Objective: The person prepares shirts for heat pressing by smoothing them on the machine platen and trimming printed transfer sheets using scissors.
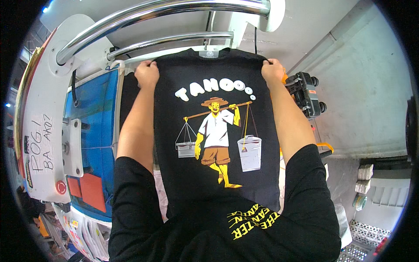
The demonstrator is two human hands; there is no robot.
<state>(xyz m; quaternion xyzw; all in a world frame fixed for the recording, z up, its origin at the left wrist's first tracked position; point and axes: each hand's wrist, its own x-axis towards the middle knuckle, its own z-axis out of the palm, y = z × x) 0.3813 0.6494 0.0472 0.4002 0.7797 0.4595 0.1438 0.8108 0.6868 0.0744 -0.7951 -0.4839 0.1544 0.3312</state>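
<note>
A black T-shirt is stretched out in front of me, its collar at the far end. On its front is a printed cartoon figure in a hat, carrying buckets on a shoulder pole, below white lettering. My left hand grips the shirt's left shoulder corner with the fingers closed. At the opposite shoulder my right hand pinches the cloth the same way. Both forearms reach along the shirt's sides, and its lower part meets the black shirt I wear.
Chrome rails cross above the collar. To the left stands a white machine panel with a red button, beside a blue bed with red-orange pieces. A black wheeled device lies right of my right arm.
</note>
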